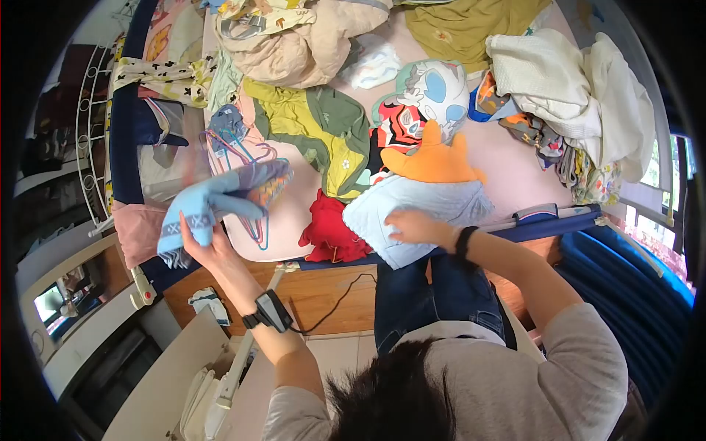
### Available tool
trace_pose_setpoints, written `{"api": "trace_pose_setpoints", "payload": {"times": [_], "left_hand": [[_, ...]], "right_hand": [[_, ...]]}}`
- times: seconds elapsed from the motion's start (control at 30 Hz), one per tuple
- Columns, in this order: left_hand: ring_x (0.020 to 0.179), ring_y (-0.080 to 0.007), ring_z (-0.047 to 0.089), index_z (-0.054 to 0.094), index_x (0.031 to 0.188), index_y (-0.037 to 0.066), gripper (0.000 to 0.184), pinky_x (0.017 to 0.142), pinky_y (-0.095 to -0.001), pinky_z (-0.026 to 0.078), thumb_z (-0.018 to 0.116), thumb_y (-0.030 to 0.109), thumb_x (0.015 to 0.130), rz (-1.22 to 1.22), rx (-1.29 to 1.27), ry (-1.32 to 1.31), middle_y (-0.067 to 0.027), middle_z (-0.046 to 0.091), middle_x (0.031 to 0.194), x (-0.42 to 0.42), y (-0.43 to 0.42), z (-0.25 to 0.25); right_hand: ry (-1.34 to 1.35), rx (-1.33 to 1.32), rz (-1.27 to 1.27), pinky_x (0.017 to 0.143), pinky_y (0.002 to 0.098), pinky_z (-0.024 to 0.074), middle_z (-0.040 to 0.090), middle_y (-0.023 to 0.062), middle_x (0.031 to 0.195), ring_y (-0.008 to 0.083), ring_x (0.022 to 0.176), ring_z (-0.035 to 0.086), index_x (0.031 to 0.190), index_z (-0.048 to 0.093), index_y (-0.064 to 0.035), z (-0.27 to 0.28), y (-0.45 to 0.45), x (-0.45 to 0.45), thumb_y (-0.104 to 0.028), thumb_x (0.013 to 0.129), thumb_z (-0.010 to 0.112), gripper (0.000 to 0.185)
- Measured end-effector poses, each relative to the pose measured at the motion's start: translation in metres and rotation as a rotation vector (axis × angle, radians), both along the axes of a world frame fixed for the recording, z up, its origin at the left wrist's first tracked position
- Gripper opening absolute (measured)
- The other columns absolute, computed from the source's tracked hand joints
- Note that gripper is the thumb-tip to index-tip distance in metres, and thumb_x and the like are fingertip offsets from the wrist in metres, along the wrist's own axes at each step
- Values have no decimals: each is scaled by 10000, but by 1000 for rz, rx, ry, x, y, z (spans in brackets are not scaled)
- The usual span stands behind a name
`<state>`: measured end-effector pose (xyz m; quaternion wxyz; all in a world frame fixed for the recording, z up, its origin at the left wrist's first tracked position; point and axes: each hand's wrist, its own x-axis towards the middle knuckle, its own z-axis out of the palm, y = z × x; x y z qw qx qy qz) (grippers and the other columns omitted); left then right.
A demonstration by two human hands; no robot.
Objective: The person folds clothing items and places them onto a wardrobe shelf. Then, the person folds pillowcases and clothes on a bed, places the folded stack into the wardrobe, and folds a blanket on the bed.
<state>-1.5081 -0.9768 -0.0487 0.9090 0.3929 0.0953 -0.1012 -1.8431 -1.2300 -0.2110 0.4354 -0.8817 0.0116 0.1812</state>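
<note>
Partly behind blue cloth [213, 200]: hangers [235, 152]

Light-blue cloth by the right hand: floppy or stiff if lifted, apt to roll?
Probably floppy: the light-blue cloth shows wrinkles and an uneven edge. Unlikely to roll, since it lies spread out.

Blue patterned cloth [197, 203] aloft, bunched; paler blue cloth [415, 198], creased, at the bed's near edge [507, 236]
</note>
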Motion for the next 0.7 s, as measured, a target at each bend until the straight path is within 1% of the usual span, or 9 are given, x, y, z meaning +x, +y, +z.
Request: {"api": "trace_pose_setpoints", "payload": {"times": [0.17,0.27,0.37,0.43,0.5,0.53,0.57,0.63,0.7], "left_hand": [[868,-214,597,527,1031,-21,272,740,-334,496,574,163,837,85,162,-48,-121,605,976,-1,-17,27],[949,-235,574,494,1119,-32,365,806,-368,473,583,170,829,177,300,-33,-137,580,1069,-49,-31,36],[982,-265,548,457,1145,-54,425,851,-412,461,602,168,813,147,465,170,-156,545,1106,-92,-18,-11],[990,-263,532,453,1161,-26,390,843,-446,453,576,154,838,106,371,338,-136,528,1118,-115,24,-101],[988,-253,513,336,1238,-1,540,874,-426,428,616,97,787,-454,126,308,-122,491,1126,-151,49,-166],[986,-255,508,289,1264,9,620,882,-419,420,639,76,757,-163,767,604,-122,473,1134,-187,1,-138],[1097,-314,457,145,1341,40,796,915,-479,384,630,2,712,-482,947,114,-162,348,1285,-212,8,-183],[1245,-386,287,241,1343,58,875,1002,-448,306,681,4,589,-1024,1437,-764,-165,196,1393,-231,-29,-141],[1203,-365,362,499,1180,78,591,1021,-411,282,704,59,626,-1436,1708,-935,-169,402,1279,-244,-63,-99]], "right_hand": [[585,-213,58,823,442,465,519,201,1106,345,997,542,1107,449,-25,-30,82,19,-342,753,634,510],[684,-482,-54,785,580,444,519,185,1108,361,1001,535,1124,430,-53,-46,112,35,-293,762,613,471],[618,-734,-119,717,589,464,571,189,997,368,944,557,1070,461,-58,-77,129,31,-185,785,553,325],[536,-844,-85,654,557,497,601,192,910,361,860,595,1029,468,-47,-79,129,23,-161,788,524,272],[512,-674,-147,651,506,505,615,182,843,338,802,612,964,506,-41,-75,125,19,-154,765,541,232],[499,-594,-184,649,481,509,622,178,809,326,773,621,932,525,-37,-73,121,17,-150,754,550,212],[423,-426,-61,642,461,502,623,177,792,319,759,623,910,541,-33,-68,107,12,-138,737,551,203],[271,-94,185,630,422,490,624,175,758,306,731,628,866,572,-23,-50,69,1,-114,702,554,188],[368,43,250,614,405,468,621,185,761,306,721,619,875,603,-16,-12,35,5,-125,668,542,242]]}}
